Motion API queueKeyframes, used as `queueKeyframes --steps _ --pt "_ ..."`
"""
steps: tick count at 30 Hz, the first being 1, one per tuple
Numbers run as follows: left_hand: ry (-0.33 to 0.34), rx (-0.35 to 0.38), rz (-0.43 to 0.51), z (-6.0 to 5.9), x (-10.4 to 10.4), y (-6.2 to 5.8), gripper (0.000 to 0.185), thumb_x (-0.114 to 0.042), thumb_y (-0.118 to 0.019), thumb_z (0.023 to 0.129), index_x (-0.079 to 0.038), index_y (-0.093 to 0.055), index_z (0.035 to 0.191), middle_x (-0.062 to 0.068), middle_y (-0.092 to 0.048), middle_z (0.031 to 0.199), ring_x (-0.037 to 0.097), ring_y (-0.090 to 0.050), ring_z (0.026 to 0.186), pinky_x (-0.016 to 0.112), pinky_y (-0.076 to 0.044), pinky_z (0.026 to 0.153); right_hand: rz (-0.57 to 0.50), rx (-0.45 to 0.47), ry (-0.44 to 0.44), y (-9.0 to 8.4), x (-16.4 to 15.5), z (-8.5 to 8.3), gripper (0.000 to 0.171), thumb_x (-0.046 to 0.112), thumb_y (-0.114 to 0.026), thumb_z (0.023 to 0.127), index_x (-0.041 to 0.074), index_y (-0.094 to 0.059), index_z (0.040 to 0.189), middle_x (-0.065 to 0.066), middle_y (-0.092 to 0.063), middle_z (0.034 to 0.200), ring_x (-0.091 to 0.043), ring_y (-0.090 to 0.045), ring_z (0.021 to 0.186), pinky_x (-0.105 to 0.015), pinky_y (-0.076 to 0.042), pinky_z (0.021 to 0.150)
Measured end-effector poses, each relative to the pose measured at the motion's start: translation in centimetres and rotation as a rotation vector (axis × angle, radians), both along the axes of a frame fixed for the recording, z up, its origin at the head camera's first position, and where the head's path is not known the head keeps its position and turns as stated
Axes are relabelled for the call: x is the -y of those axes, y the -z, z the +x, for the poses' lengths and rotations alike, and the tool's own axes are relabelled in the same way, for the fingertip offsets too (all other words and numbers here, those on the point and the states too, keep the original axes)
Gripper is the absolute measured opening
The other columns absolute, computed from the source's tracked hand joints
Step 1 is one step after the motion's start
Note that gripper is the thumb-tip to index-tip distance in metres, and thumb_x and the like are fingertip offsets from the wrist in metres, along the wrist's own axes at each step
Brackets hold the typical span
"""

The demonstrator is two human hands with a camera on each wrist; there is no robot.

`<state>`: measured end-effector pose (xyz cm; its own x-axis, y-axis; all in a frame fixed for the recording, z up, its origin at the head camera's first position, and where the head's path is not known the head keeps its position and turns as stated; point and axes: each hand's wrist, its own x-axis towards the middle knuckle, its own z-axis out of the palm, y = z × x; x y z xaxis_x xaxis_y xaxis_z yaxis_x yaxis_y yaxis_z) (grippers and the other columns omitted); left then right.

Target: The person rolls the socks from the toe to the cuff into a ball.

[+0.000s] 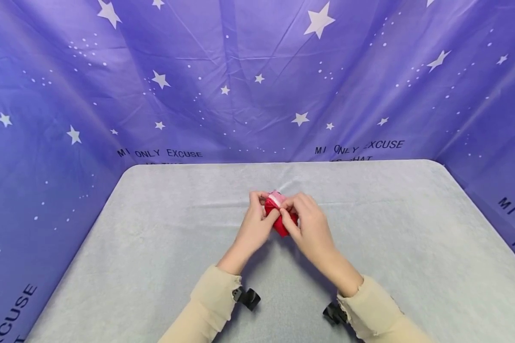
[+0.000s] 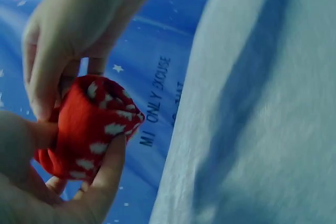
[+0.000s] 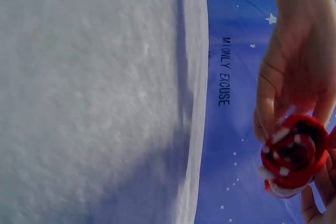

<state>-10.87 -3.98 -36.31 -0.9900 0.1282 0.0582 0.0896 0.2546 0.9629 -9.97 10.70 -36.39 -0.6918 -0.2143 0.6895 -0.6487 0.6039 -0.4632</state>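
Observation:
A rolled-up red sock (image 1: 281, 226) with white patches is held up between both hands above the table. A pink and white part shows at its far end in the head view. My left hand (image 1: 254, 224) holds its left side with curled fingers, thumb on the near face. My right hand (image 1: 311, 226) pinches the fabric on the right with thumb and forefinger. In the left wrist view the sock (image 2: 79, 129) shows white patches round its side. The right wrist view shows the coiled end of the sock (image 3: 294, 153), with layers wound inside one another.
A pale grey cloth covers the table (image 1: 154, 267). Behind and beside it hangs a purple-blue curtain (image 1: 257, 109) with white stars and black lettering. Black wrist devices (image 1: 249, 299) sit at both sleeve cuffs.

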Motion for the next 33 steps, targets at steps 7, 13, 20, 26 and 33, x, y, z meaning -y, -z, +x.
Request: queueKeyframes --steps 7,13,20,26,33 --pt "0.070 0.248 0.405 0.0 0.4 0.0 0.052 -0.001 -0.064 0.090 0.006 -0.044 0.137 0.026 -0.060 0.126 0.008 -0.065 0.094 0.029 -0.060 0.081 -0.183 0.113 -0.049 -0.1 -1.1 -0.7 0.005 0.003 -0.068 0.090 0.004 -0.067 0.095 -0.005 -0.066 0.091 -0.015 -0.059 0.087 -0.022 -0.046 0.079" --pt "-0.016 0.198 0.363 -0.2 1.2 -0.2 0.046 -0.002 -0.068 0.087 -0.001 -0.053 0.131 0.021 -0.067 0.121 0.006 -0.066 0.090 0.030 -0.059 0.079 -0.247 0.214 -0.062 0.4 -2.2 -0.8 0.014 0.000 -0.076 0.084 0.005 -0.070 0.095 -0.004 -0.071 0.092 -0.014 -0.067 0.086 -0.015 -0.052 0.082" --pt "-0.004 0.203 0.415 0.0 1.1 -0.2 0.041 -0.002 -0.067 0.088 -0.001 -0.049 0.124 0.010 -0.061 0.110 0.007 -0.068 0.075 0.027 -0.060 0.072 -0.131 0.108 -0.022 0.6 -2.5 -0.9 0.011 0.002 -0.076 0.084 0.007 -0.073 0.093 -0.003 -0.073 0.089 -0.016 -0.068 0.083 -0.015 -0.051 0.080" --pt "-0.079 0.084 0.261 -0.1 0.9 0.1 0.039 -0.013 -0.069 0.090 -0.003 -0.046 0.119 0.010 -0.055 0.108 0.006 -0.063 0.064 0.026 -0.058 0.062 -0.117 0.103 -0.173 0.9 -2.3 -1.2 0.005 0.002 -0.066 0.089 0.007 -0.064 0.089 -0.004 -0.065 0.086 -0.013 -0.058 0.086 -0.022 -0.047 0.082" --pt "-0.189 -0.014 0.082 -0.3 1.0 0.6 0.036 -0.014 -0.066 0.089 -0.006 -0.047 0.118 0.013 -0.056 0.113 0.007 -0.056 0.062 0.021 -0.050 0.054 -0.044 0.143 -0.254 1.3 -1.6 -0.3 0.009 0.003 -0.064 0.091 0.010 -0.060 0.092 0.001 -0.060 0.089 -0.010 -0.055 0.089 -0.026 -0.047 0.081"
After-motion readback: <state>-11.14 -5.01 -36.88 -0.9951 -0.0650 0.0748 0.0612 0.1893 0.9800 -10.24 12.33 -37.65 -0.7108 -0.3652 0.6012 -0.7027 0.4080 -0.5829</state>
